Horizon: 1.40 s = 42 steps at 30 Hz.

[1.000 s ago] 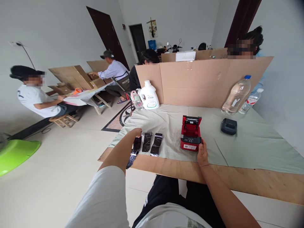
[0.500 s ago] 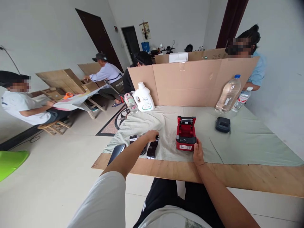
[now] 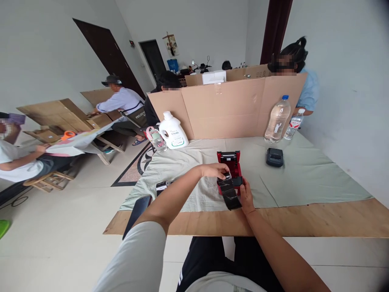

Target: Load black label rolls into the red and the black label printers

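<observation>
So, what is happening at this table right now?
A person sits at a wooden table covered with a pale cloth. The left hand holds a shiny black packet over a small red printer with its lid open. The right hand rests at the printer's front edge, touching the packet. More black packets lie on the cloth to the left. Other people work at tables nearby.
</observation>
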Each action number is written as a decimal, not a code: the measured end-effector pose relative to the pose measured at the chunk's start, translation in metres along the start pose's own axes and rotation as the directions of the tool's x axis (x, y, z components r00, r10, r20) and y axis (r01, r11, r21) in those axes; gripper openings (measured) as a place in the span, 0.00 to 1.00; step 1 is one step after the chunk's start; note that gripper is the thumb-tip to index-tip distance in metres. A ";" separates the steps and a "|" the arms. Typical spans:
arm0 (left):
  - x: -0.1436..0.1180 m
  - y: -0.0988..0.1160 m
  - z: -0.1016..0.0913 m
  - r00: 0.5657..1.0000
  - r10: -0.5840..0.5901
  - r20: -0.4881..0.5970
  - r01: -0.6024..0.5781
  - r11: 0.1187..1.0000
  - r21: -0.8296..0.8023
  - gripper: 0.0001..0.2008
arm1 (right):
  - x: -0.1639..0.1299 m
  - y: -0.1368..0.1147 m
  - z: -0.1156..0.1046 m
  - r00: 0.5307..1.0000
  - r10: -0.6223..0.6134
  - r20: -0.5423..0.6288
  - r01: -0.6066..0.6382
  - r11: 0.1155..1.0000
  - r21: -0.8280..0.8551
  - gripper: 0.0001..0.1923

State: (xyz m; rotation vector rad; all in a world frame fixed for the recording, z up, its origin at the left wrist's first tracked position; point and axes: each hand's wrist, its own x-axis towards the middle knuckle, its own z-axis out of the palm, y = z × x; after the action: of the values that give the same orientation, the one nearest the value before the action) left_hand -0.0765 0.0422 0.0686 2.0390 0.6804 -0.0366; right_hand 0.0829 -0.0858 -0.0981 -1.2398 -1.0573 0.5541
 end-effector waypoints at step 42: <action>0.025 0.022 0.005 0.753 0.214 -0.623 0.225 0.805 0.549 0.22 | -0.002 0.001 0.000 1.000 0.012 0.011 -0.012 1.000 -0.004 0.29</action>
State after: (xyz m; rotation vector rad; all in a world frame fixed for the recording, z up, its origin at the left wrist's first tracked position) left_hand -0.0437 0.0412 0.0756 2.6889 1.2429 0.5792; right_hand 0.0819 -0.0868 -0.0994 -1.2482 -1.0613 0.5692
